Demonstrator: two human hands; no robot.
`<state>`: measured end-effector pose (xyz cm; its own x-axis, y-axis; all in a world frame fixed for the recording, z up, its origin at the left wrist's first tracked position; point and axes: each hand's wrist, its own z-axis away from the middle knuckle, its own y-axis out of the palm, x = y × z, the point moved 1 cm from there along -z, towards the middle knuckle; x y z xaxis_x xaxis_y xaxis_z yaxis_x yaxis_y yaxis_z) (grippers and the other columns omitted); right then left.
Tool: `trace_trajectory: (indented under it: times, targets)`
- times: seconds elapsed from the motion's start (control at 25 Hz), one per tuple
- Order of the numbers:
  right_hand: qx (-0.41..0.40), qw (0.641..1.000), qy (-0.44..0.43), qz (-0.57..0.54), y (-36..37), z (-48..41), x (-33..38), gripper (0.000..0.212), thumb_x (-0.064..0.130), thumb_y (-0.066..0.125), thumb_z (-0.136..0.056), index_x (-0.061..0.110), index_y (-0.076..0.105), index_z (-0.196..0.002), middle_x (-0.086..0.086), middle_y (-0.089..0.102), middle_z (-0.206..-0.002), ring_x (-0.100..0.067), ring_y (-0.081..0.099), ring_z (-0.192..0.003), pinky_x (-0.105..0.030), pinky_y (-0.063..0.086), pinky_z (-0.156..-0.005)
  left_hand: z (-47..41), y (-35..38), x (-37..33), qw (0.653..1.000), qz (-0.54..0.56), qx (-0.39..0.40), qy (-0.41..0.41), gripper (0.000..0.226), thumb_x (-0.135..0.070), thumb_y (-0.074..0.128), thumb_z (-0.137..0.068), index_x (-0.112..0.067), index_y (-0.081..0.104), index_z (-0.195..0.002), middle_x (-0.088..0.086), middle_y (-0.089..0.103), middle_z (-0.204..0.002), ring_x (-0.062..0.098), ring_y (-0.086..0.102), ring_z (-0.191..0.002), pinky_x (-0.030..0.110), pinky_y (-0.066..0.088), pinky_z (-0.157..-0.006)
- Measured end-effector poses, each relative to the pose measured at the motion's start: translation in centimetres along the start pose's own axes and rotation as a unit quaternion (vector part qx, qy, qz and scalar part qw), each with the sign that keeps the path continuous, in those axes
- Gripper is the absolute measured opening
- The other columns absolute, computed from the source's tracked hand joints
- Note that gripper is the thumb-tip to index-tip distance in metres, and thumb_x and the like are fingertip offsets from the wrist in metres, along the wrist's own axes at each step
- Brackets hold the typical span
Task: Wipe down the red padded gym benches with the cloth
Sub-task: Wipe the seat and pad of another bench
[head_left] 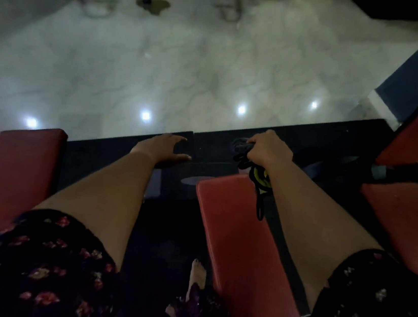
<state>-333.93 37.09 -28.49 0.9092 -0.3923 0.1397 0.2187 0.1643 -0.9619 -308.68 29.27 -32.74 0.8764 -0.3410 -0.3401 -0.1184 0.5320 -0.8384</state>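
Just beyond the far end of the middle red bench, the right hand clenches the bunched black-and-yellow cloth, its tail trailing onto the pad, probably ready to wipe, while the left hand, left of that bench, spreads flat and released over the dark floor mat, seemingly for support.

One head-worn wide-angle view, facing forward and down, close over red benches; floor beyond

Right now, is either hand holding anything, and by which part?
The right hand grips the cloth by its bunched upper end; the rest hangs below. The left hand holds nothing.
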Motion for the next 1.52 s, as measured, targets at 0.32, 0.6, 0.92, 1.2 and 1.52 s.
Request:
trace_trajectory:
  times: [0.32,0.6,0.92,1.2,1.52]
  targets:
    - [-0.023,0.997,-0.034,-0.065,-1.6,2.0,5.4,0.043,0.020,0.053,-0.086,0.021,0.062,-0.128,-0.007,0.051,-0.128,-0.028,0.059,-0.107,-0.040,0.053,-0.089,5.6,-5.3,3.2,0.994,-0.037,-0.097,-0.036,0.068,-0.062,0.053,-0.090,-0.036,0.034,-0.149,-0.001,0.036,-0.154,0.023,0.043,-0.136,0.048,0.039,-0.108]
    - [-0.024,0.995,-0.076,-0.064,0.2,4.4,6.7,0.038,0.020,0.055,-0.088,0.019,0.060,-0.126,-0.009,0.054,-0.122,-0.029,0.058,-0.107,-0.035,0.050,-0.083,9.0,-4.2,4.1,0.992,-0.045,-0.101,-0.068,0.065,-0.063,0.052,-0.091,-0.037,0.034,-0.148,-0.001,0.037,-0.153,0.025,0.041,-0.136,0.050,0.041,-0.105]
    - [-0.032,0.996,-0.049,-0.068,0.5,9.1,0.0,0.032,0.016,0.056,-0.084,0.021,0.067,-0.114,-0.006,0.066,-0.105,-0.027,0.064,-0.094,-0.034,0.053,-0.073,11.7,0.1,-3.8,0.991,-0.089,-0.089,-0.032,0.065,-0.059,0.048,-0.095,-0.033,0.031,-0.151,0.000,0.036,-0.153,0.024,0.040,-0.136,0.047,0.043,-0.101]
    - [-0.039,0.998,0.038,-0.035,-1.8,17.9,-12.3,0.030,0.017,0.053,-0.089,0.025,0.064,-0.116,-0.003,0.064,-0.114,-0.028,0.063,-0.103,-0.034,0.047,-0.074,13.1,4.5,-15.7,0.994,-0.063,-0.076,0.052,0.068,-0.059,0.053,-0.092,-0.034,0.032,-0.151,-0.002,0.032,-0.155,0.024,0.040,-0.137,0.049,0.039,-0.108]
    - [-0.091,0.981,0.160,-0.062,-4.9,27.2,-23.5,0.034,0.022,0.055,-0.091,0.026,0.061,-0.123,-0.005,0.062,-0.121,-0.030,0.060,-0.112,-0.039,0.050,-0.086,14.8,8.9,-28.3,0.987,-0.031,-0.057,0.145,0.063,-0.056,0.056,-0.090,-0.038,0.036,-0.147,-0.003,0.034,-0.155,0.024,0.042,-0.136,0.048,0.039,-0.108]
